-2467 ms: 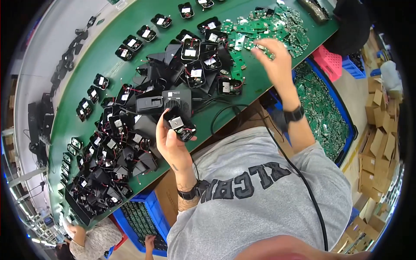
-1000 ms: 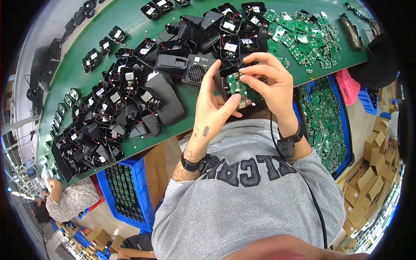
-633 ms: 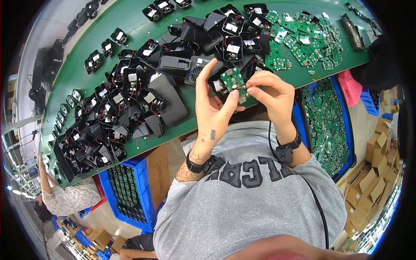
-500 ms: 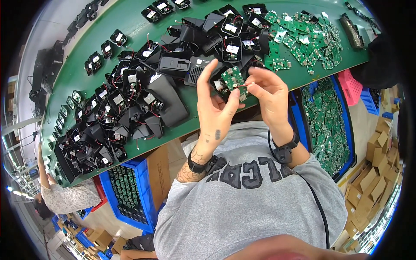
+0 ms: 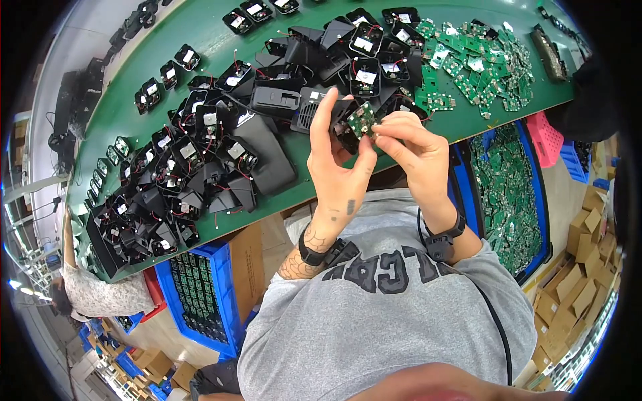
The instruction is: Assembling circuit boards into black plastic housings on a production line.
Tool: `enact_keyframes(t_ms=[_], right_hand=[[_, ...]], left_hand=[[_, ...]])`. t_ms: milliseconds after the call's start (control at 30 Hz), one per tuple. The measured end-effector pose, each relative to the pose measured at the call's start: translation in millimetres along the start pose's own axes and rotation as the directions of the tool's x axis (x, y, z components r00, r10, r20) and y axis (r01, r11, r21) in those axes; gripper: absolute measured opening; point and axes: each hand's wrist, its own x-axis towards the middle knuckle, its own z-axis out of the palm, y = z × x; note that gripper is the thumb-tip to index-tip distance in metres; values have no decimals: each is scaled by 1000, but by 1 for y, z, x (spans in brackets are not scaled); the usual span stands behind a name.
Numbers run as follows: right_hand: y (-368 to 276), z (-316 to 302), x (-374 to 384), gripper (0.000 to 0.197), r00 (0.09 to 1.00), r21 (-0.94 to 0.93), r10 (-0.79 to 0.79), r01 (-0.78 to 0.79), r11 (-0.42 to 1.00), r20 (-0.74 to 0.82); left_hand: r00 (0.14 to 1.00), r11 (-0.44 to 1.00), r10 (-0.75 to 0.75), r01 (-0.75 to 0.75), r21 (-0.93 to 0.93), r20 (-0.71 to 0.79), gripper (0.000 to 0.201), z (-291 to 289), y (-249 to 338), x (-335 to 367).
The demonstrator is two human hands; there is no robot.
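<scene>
My left hand (image 5: 338,164) is wrapped round a small black plastic housing (image 5: 344,139), its thumb at the lower edge of a green circuit board (image 5: 362,120). The board lies tilted over the housing's open side. At the board's right corner, my right hand (image 5: 416,144) pinches with thumb and forefinger. A small white wire connector shows in those fingers in the earlier picture; now the fingertips mostly hide it. Both hands are held above the table's near edge, in front of the piled housings.
Black housings with red wires (image 5: 190,150) cover the left and middle of the green table (image 5: 207,27). Loose circuit boards (image 5: 478,63) lie heaped at the right. Blue bins of boards stand below, one on the left (image 5: 231,304), one on the right (image 5: 545,227). Another person (image 5: 110,291) is at far left.
My right hand has brought the wire connector leftward to the board, its fingers closing together at the corner. The board has turned and tilted in my left hand. The whole view has shifted slightly.
</scene>
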Motion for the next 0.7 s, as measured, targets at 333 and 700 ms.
enact_keyframes(t_ms=[333, 700], right_hand=[[0, 10, 5, 18, 997, -520, -62, 29, 853, -46], [5, 44, 32, 20, 924, -293, -280, 352, 889, 261]], left_hand=[[956, 856, 294, -266, 443, 6, 60, -12, 6, -3], [815, 636, 559, -301, 710, -155, 55, -38, 10, -21]])
